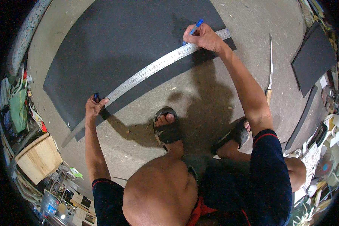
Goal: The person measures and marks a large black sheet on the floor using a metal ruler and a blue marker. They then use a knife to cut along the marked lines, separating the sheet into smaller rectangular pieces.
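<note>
A large dark grey sheet [120, 37] with a curved edge lies on the floor, and a long metal ruler [150, 69] rests across its near part. My left hand [95, 105] presses the ruler's left part with the thumb, its curled fingers around a small dark blue object [96, 96], possibly a pen cap. My right hand [201, 37] pinches a blue pen [198, 24], tip down at the ruler's far edge, toward the ruler's right end. A long narrow blade with a wooden handle [268, 91] lies on the floor to the right of the sheet.
Dark offcut sheets [312, 56] and a narrow dark strip [301, 116] lie at the right, beside piled scraps [327, 143]. Wooden boards [37, 158], a plastic water bottle [51, 203] and a green bag [18, 109] are at the left. My sandalled feet stand on the concrete floor [132, 150].
</note>
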A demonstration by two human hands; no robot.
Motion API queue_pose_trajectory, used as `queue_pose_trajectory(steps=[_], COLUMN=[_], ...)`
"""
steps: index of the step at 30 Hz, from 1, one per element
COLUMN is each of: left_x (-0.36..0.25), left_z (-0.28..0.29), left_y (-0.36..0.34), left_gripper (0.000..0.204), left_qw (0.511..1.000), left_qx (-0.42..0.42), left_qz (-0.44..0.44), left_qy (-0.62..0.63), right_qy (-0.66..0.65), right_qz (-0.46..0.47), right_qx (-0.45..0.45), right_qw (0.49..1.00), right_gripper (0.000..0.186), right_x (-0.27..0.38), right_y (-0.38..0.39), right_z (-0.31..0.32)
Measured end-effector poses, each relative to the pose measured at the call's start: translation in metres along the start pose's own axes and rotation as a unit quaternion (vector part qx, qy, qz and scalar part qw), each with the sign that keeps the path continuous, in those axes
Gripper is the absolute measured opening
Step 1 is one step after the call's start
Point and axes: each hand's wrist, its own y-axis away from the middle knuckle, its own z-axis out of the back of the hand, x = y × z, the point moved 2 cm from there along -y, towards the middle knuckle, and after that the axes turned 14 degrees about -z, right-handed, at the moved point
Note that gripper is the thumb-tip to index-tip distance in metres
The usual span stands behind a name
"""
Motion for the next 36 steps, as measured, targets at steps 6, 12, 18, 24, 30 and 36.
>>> queue_pose_trajectory(steps=[6,12,18,24,30,36], left_x=[-0.001,0.007,-0.012,-0.011,0.004,-0.001], left_z=[-0.003,-0.001,0.000,-0.001,-0.002,-0.003], left_y=[-0.001,0.000,0.001,0.001,0.001,0.000], left_gripper=[0.070,0.069,0.071,0.068,0.069,0.067], left_qw=[1.000,1.000,1.000,1.000,1.000,1.000], left_qx=[0.005,0.007,-0.002,-0.009,-0.008,-0.008], left_qz=[-0.002,0.018,0.004,-0.001,-0.002,0.008], left_qy=[0.002,-0.014,0.012,0.016,0.008,-0.003], right_qy=[0.015,0.023,0.058,0.022,0.091,0.029], right_qz=[-0.027,-0.025,-0.062,-0.056,-0.036,-0.101], right_qx=[-0.025,-0.014,-0.021,-0.060,-0.042,-0.072], right_qw=[0.999,0.999,0.996,0.996,0.994,0.992], right_gripper=[0.014,0.015,0.012,0.013,0.018,0.016], right_x=[-0.007,-0.002,-0.008,-0.011,0.001,-0.005], right_y=[-0.003,-0.004,-0.005,-0.005,-0.001,-0.001], right_z=[0.000,-0.001,0.001,-0.002,0.001,-0.002])
